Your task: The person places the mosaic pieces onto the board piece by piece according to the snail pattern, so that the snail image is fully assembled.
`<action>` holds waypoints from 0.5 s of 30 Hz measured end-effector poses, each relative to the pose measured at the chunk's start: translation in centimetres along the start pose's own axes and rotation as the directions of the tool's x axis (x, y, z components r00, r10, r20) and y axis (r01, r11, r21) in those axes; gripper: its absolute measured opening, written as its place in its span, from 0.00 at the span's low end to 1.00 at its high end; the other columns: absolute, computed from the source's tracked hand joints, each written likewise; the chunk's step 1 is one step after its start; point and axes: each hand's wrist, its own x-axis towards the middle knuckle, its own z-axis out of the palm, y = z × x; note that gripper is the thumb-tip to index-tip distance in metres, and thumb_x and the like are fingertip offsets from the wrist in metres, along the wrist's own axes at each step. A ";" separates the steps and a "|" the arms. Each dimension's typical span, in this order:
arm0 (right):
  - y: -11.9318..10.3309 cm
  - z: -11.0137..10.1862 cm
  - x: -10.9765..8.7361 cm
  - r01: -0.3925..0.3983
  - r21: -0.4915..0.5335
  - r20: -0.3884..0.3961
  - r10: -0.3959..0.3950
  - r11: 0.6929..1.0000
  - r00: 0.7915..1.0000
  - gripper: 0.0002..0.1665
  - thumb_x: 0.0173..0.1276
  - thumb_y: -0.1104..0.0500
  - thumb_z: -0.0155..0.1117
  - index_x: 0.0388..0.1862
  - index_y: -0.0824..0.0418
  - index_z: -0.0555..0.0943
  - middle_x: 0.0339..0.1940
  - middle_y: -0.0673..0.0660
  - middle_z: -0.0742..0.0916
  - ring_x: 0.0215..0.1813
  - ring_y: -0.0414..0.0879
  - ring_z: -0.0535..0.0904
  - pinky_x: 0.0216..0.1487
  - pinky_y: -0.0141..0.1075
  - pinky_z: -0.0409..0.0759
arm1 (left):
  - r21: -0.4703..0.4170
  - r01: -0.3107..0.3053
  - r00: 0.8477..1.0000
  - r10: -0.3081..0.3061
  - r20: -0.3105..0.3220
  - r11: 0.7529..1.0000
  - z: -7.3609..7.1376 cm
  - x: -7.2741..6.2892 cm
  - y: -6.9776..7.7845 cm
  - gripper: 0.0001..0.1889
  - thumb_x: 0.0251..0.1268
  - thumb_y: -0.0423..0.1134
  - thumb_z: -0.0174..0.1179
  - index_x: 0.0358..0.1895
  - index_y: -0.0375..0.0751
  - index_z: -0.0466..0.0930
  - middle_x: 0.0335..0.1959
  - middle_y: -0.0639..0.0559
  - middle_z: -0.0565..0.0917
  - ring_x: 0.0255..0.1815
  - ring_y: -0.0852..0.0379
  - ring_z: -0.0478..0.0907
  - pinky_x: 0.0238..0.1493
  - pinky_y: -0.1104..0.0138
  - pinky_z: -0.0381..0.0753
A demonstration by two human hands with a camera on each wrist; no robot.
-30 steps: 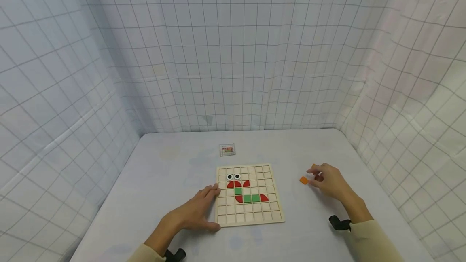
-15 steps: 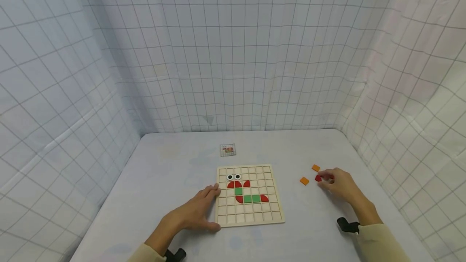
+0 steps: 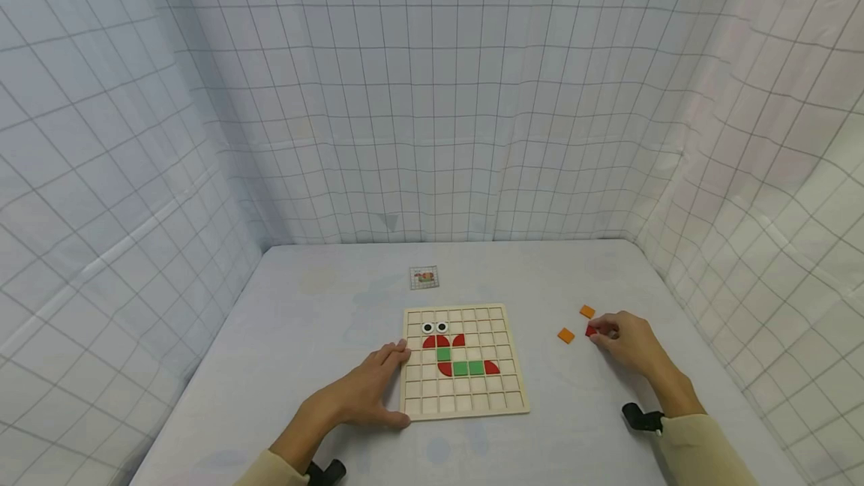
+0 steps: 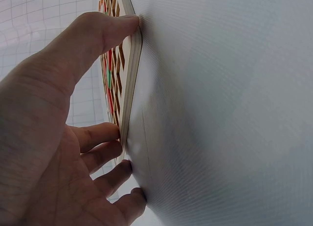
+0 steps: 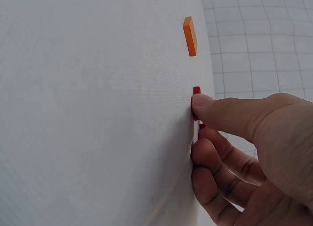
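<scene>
My left hand (image 3: 367,388) rests against the left side of a square wooden grid board (image 3: 496,400). In the left wrist view its thumb lies on the board's corner and the index fingertip touches the edge. On the board sit two eye tiles (image 3: 428,328), green square tiles (image 3: 460,368) and several red quarter-round tiles (image 3: 492,367). To the right, my right hand (image 3: 628,340) pinches a red tile (image 5: 196,90) low at the tabletop, its shape partly hidden by the thumb. Another bit of red (image 5: 202,125) shows behind the fingers.
Two orange square tiles lie loose near the right hand, one orange tile (image 3: 565,335) to its left and the other orange tile (image 3: 587,311) farther back. Behind the board is a small picture card (image 3: 424,277). Grid-patterned curtains (image 3: 432,133) enclose the white table (image 3: 324,291).
My right hand has left the orange tiles and moved right and slightly nearer, onto the red tile, where its fingers have closed. The left hand stays at the board.
</scene>
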 end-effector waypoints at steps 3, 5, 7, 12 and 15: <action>0.0 0.0 0.0 0.006 0.001 -0.006 -0.006 1.000 1.000 0.10 0.77 0.63 0.81 0.53 0.65 0.95 0.43 0.58 0.92 0.48 0.51 0.87 0.48 0.40 0.86 | 0.003 -0.002 1.000 0.002 0.000 1.000 -0.1 0.1 0.1 0.61 0.60 0.57 0.89 0.91 0.37 0.65 0.98 0.38 0.58 0.98 0.31 0.58 0.93 0.33 0.67; 0.0 0.0 -0.1 0.005 0.004 -0.011 -0.004 1.000 1.000 0.09 0.77 0.64 0.82 0.52 0.64 0.95 0.44 0.58 0.92 0.48 0.52 0.87 0.49 0.42 0.87 | 0.002 -0.002 1.000 0.002 0.000 1.000 -0.2 0.1 0.2 0.61 0.60 0.57 0.89 0.91 0.37 0.65 0.98 0.39 0.58 0.98 0.31 0.58 0.94 0.33 0.66; 0.0 0.1 0.0 0.005 0.005 -0.017 -0.005 1.000 1.000 0.08 0.76 0.64 0.82 0.52 0.64 0.95 0.44 0.59 0.93 0.48 0.53 0.88 0.49 0.43 0.87 | 0.000 -0.003 1.000 0.003 0.001 1.000 -0.2 0.1 0.2 0.61 0.59 0.57 0.90 0.91 0.37 0.65 0.98 0.39 0.58 0.98 0.31 0.57 0.94 0.33 0.66; 0.1 0.2 0.2 0.013 0.013 -0.021 -0.013 1.000 1.000 0.08 0.75 0.65 0.83 0.50 0.62 0.94 0.46 0.59 0.94 0.49 0.54 0.90 0.51 0.44 0.89 | -0.005 -0.001 1.000 0.001 0.000 1.000 -0.2 0.0 0.3 0.61 0.59 0.56 0.90 0.91 0.37 0.65 0.98 0.39 0.59 0.98 0.31 0.58 0.94 0.33 0.66; 0.0 0.3 0.4 0.019 0.025 -0.024 -0.018 1.000 1.000 0.08 0.74 0.66 0.83 0.49 0.61 0.93 0.45 0.58 0.95 0.48 0.52 0.90 0.49 0.41 0.89 | -0.006 0.001 1.000 -0.001 0.000 1.000 -0.2 0.0 0.3 0.61 0.59 0.56 0.90 0.91 0.37 0.65 0.98 0.39 0.59 0.98 0.31 0.57 0.94 0.33 0.66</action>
